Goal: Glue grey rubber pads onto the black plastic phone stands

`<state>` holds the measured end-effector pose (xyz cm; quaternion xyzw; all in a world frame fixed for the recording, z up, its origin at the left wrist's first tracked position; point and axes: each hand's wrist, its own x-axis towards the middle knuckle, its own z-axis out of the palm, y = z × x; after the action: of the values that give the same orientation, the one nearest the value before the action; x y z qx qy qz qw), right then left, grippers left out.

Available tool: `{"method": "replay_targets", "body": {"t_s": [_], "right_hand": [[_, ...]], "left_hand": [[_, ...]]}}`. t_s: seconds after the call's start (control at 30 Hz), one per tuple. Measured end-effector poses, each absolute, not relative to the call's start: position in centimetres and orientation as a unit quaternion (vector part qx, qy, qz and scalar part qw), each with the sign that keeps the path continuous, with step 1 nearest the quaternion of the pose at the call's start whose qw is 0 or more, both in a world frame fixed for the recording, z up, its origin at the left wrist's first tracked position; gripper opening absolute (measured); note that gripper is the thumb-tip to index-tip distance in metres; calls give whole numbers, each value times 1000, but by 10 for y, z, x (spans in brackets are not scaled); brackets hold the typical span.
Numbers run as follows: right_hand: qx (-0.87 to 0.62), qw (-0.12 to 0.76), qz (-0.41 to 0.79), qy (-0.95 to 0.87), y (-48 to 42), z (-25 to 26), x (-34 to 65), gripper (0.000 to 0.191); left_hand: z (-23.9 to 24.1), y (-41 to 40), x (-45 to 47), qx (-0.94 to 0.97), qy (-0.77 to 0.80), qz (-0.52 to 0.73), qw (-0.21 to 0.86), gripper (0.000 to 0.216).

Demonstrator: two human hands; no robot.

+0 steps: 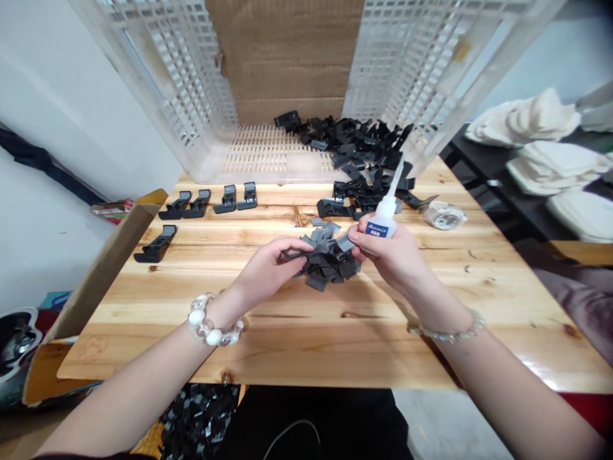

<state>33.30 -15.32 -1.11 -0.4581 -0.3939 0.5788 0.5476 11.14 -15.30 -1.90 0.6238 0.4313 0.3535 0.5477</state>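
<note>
My left hand (268,265) pinches a thin black plastic part (299,253) just above a small heap of grey pads (328,255) in the middle of the wooden table (306,345). My right hand (390,252) is closed round a small white glue bottle (385,214) with a blue label, its long nozzle pointing up. The thumb and forefinger of that hand also touch a grey pad at the heap's right side. Both wrists wear bead bracelets.
A white slatted crate (268,156) lies on its side at the table's far edge, and black clips (357,156) spill out of it. Several clips (205,204) lie in a row at the left. A tape roll (444,216) lies at the right, a cardboard box (96,275) at the left edge.
</note>
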Motion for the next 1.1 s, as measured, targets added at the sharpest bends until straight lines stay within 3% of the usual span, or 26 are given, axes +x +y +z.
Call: {"method": "replay_targets", "body": {"t_s": [0.13,0.33,0.43,0.67,0.93,1.1], "right_hand": [[-438,550,599,-383,-156,-9,328,34],[-413,526,629,-397,-156,-14,327,30],[-404,506,640,-414,-157,-16,325,29],[-400,488,639,-440,-161,-16,320,32],[-382,457,652,-468,-166,-16,320,27],[-391,473,622,-487,-165,-16,320,20]], "left_hand": [[-21,-155,112,706,396,332,485,20],[-30,-157,118,668,410,321,532,36],[-32,-157,119,658,414,321,540,24],[-27,-161,121,482,383,325,718,19],[-16,-164,121,349,351,320,808,37],[-17,-166,122,371,356,282,810,43]]}}
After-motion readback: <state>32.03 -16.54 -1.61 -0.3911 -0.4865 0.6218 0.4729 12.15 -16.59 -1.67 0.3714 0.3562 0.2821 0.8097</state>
